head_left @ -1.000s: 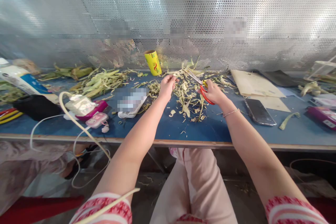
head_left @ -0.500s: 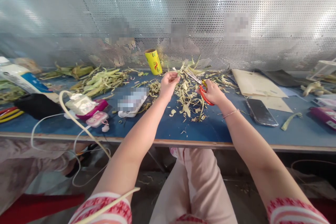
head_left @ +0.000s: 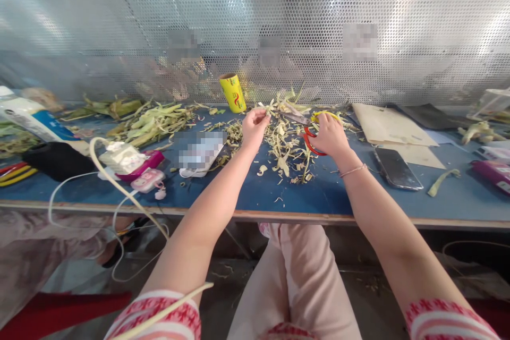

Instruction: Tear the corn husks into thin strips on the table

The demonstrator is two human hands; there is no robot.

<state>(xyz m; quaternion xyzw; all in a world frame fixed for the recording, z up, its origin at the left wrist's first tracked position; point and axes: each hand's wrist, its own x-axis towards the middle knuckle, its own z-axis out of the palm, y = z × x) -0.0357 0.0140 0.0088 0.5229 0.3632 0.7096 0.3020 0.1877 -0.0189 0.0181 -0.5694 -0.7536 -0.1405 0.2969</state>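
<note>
Between thumb and fingers, my left hand (head_left: 255, 126) pinches a small pale green plant piece (head_left: 269, 110). My right hand (head_left: 330, 134) grips a pair of scissors (head_left: 313, 142) with one red and one yellow handle loop. The blades point left toward the pinched piece, and their tips lie close to it; whether they touch it I cannot tell. Beneath and between both hands spreads a heap of cut, dried greenish-yellow plant scraps (head_left: 282, 162) on the blue tabletop (head_left: 255, 194).
A yellow roll (head_left: 233, 93) stands against the perforated metal panel (head_left: 311, 21). At left lie a pile of stalks (head_left: 159, 123), a pale device (head_left: 202, 154), a charger with cables (head_left: 123, 158) and a bottle (head_left: 37, 117). At right are a phone (head_left: 397, 169) and cardboard (head_left: 392, 125).
The scissors' handles have spread apart, with the yellow loop raised, and the blades look more open. My right hand has shifted slightly right. My left hand has barely moved.
</note>
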